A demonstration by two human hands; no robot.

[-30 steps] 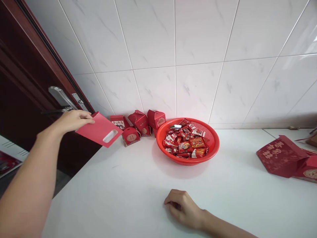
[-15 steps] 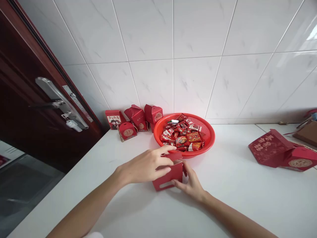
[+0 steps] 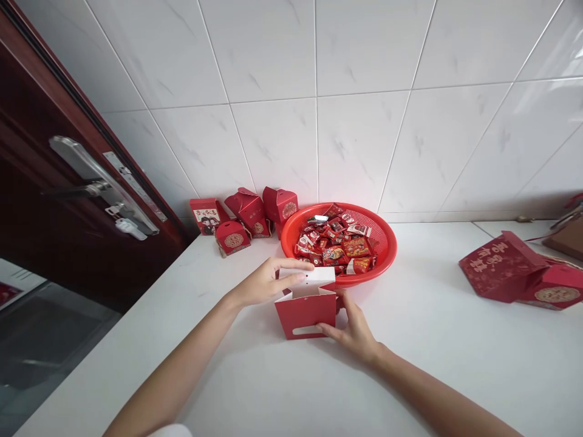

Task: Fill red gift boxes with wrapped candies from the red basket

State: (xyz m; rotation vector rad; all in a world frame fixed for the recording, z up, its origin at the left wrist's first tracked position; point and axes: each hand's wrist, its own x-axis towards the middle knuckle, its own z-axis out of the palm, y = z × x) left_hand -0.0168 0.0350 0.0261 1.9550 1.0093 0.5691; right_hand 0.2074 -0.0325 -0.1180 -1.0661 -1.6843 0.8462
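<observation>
A red cardboard gift box (image 3: 306,318) stands on the white counter in front of me, its top open and a slot cut low in its near side. My right hand (image 3: 355,331) grips the box's right side, thumb on the near face, other fingers behind. At the raised far flap, whose white inner side shows, my left hand (image 3: 268,282) has its thumb in front and its index finger along the top edge. Just behind the box, a red plastic basket (image 3: 386,243) holds many wrapped candies (image 3: 334,252).
Several red gift boxes (image 3: 248,212) stand by the tiled wall at the back left. On the right lie more red boxes (image 3: 505,267) near a brown item (image 3: 567,237). A dark red door (image 3: 27,158) with keys in its lock (image 3: 130,227) is beyond the counter's left edge.
The box's top has opened up, with the far flap raised and its white inside now showing. My left hand has shifted back and up; my right hand keeps its hold.
</observation>
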